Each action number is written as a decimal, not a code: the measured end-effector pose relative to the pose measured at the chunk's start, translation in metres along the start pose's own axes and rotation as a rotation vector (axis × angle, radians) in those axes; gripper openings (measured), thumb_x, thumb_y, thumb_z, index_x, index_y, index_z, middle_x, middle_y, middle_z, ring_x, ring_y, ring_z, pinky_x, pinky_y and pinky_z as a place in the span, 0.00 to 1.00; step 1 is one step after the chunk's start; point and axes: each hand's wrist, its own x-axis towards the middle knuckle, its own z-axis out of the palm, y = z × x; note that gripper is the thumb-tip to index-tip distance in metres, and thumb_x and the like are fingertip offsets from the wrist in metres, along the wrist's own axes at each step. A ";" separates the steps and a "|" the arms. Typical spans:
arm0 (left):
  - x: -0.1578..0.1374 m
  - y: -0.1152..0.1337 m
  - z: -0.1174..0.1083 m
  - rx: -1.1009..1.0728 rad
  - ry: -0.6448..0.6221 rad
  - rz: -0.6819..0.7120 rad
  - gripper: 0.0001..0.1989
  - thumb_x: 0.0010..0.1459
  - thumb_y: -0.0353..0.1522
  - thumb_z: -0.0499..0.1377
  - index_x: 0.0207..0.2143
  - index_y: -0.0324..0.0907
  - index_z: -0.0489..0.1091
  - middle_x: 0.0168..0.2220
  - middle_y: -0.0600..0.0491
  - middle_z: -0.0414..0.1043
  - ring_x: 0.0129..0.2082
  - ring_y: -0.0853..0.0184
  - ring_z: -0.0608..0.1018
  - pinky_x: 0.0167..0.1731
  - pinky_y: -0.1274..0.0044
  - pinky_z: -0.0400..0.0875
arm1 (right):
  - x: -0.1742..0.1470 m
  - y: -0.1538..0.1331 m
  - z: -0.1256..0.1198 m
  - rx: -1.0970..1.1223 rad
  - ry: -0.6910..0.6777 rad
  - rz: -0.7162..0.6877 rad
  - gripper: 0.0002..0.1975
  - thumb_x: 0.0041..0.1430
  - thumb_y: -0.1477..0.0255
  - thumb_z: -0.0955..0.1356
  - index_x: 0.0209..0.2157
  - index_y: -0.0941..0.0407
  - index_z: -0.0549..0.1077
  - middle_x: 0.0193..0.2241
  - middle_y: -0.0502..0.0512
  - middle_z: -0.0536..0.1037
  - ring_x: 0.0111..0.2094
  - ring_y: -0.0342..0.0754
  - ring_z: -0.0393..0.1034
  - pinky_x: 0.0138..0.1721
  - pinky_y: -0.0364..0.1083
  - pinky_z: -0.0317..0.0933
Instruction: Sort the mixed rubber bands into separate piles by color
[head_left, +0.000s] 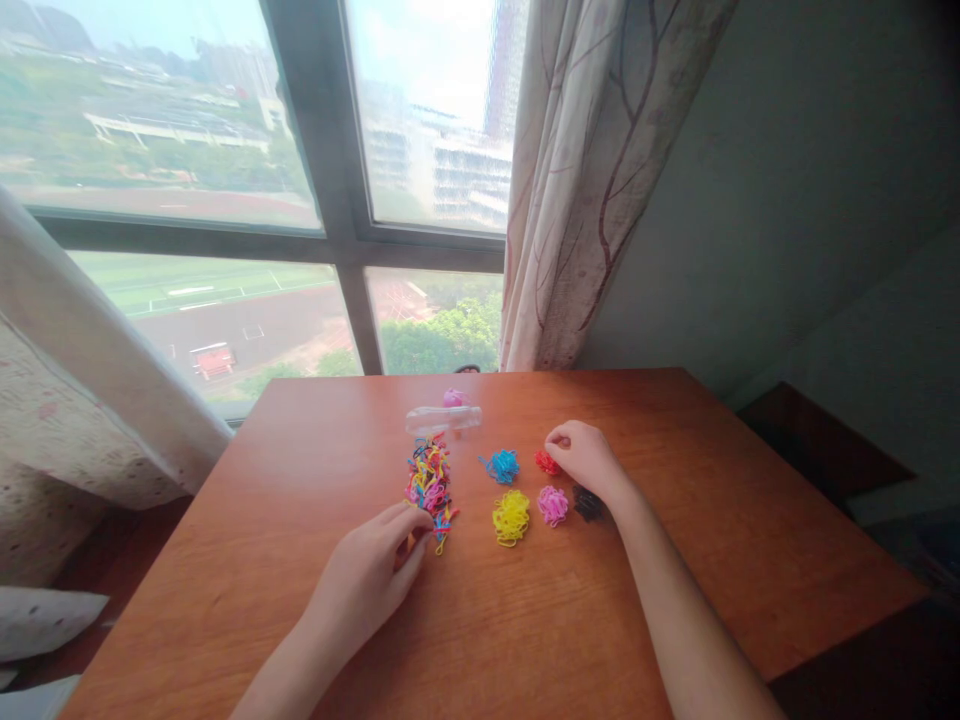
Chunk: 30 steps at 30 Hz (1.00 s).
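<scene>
A long mixed heap of small coloured rubber bands [429,475] lies near the middle of the table. My left hand [379,560] is at its near end, thumb and fingers closed around a rubber band at the heap's edge. To the right are sorted piles: blue bands [502,466], yellow bands [511,518], pink bands [553,506] and black bands [586,503]. My right hand [583,455] is over the red bands [546,462], its fingertips pinched together and partly covering them. Whatever the right fingers hold is hidden. The right wrist partly covers the black pile.
Behind the mixed heap, a clear plastic bag or tube [443,419] lies crosswise, with a pink object [453,398] just beyond it. The wooden table [360,420] meets a window at its far edge. Curtains [559,190] hang on both sides.
</scene>
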 end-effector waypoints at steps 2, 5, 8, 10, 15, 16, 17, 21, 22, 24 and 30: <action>0.000 0.000 0.001 -0.011 0.001 -0.005 0.10 0.60 0.30 0.52 0.36 0.46 0.73 0.31 0.55 0.74 0.27 0.69 0.74 0.28 0.81 0.66 | -0.002 0.001 0.002 0.003 0.016 -0.003 0.08 0.54 0.77 0.68 0.28 0.55 0.80 0.32 0.53 0.80 0.36 0.47 0.73 0.39 0.41 0.61; -0.001 -0.001 0.001 -0.027 0.012 -0.007 0.09 0.59 0.29 0.53 0.36 0.46 0.73 0.30 0.55 0.74 0.26 0.69 0.74 0.27 0.82 0.65 | -0.003 0.000 0.002 0.006 0.054 -0.004 0.09 0.55 0.78 0.67 0.28 0.55 0.80 0.32 0.54 0.80 0.37 0.47 0.73 0.41 0.42 0.60; -0.001 0.000 0.001 -0.028 0.015 -0.001 0.09 0.59 0.30 0.53 0.36 0.46 0.73 0.29 0.55 0.74 0.26 0.70 0.74 0.26 0.82 0.65 | -0.007 -0.005 -0.004 0.025 0.106 -0.009 0.09 0.57 0.78 0.66 0.31 0.55 0.80 0.34 0.54 0.80 0.40 0.48 0.72 0.44 0.44 0.59; 0.000 0.000 0.001 -0.030 0.004 -0.002 0.09 0.60 0.30 0.53 0.36 0.46 0.73 0.29 0.55 0.74 0.25 0.70 0.74 0.26 0.82 0.65 | -0.015 -0.012 -0.007 0.042 0.137 -0.015 0.09 0.58 0.77 0.66 0.32 0.55 0.79 0.35 0.54 0.79 0.40 0.48 0.71 0.45 0.44 0.59; 0.002 0.005 0.001 -0.076 -0.012 -0.007 0.09 0.61 0.31 0.52 0.36 0.44 0.73 0.28 0.55 0.74 0.25 0.70 0.73 0.26 0.82 0.65 | -0.056 -0.049 0.000 0.264 0.177 -0.101 0.09 0.60 0.76 0.65 0.33 0.54 0.78 0.31 0.51 0.78 0.31 0.45 0.70 0.34 0.42 0.60; 0.003 0.006 0.001 -0.088 -0.011 -0.004 0.09 0.61 0.31 0.52 0.35 0.43 0.72 0.28 0.55 0.73 0.24 0.70 0.73 0.25 0.82 0.65 | -0.067 -0.057 0.004 0.313 0.175 -0.113 0.09 0.60 0.76 0.65 0.33 0.54 0.77 0.30 0.50 0.77 0.29 0.45 0.69 0.33 0.42 0.59; 0.005 0.007 0.002 -0.097 -0.011 0.000 0.08 0.61 0.31 0.53 0.35 0.43 0.72 0.27 0.55 0.73 0.24 0.71 0.72 0.25 0.81 0.65 | -0.078 -0.066 0.009 0.356 0.154 -0.125 0.09 0.60 0.76 0.65 0.33 0.54 0.77 0.28 0.49 0.77 0.28 0.44 0.69 0.31 0.42 0.59; 0.015 0.019 0.005 -0.106 0.011 0.032 0.07 0.61 0.30 0.53 0.33 0.43 0.71 0.28 0.55 0.73 0.25 0.71 0.72 0.26 0.81 0.64 | -0.116 -0.095 0.032 0.502 0.070 -0.122 0.10 0.60 0.78 0.63 0.34 0.54 0.76 0.31 0.50 0.78 0.31 0.45 0.72 0.33 0.42 0.60; 0.020 0.023 0.006 -0.098 0.018 0.043 0.07 0.60 0.29 0.53 0.33 0.43 0.70 0.28 0.55 0.73 0.25 0.71 0.72 0.26 0.81 0.64 | -0.123 -0.101 0.038 0.511 0.035 -0.125 0.11 0.60 0.79 0.63 0.34 0.53 0.76 0.30 0.50 0.78 0.30 0.45 0.71 0.33 0.41 0.60; 0.033 0.034 0.008 -0.067 0.016 0.066 0.07 0.59 0.28 0.52 0.32 0.42 0.70 0.30 0.55 0.73 0.26 0.71 0.73 0.27 0.81 0.64 | -0.134 -0.110 0.049 0.487 -0.007 -0.143 0.11 0.58 0.80 0.64 0.34 0.53 0.76 0.30 0.49 0.78 0.30 0.45 0.71 0.32 0.41 0.59; 0.093 0.063 0.020 0.152 -0.086 0.132 0.08 0.61 0.29 0.52 0.35 0.44 0.72 0.36 0.53 0.74 0.32 0.69 0.76 0.31 0.80 0.66 | -0.144 -0.117 0.067 0.459 0.061 -0.158 0.11 0.56 0.81 0.64 0.33 0.53 0.75 0.29 0.50 0.77 0.32 0.46 0.71 0.35 0.42 0.59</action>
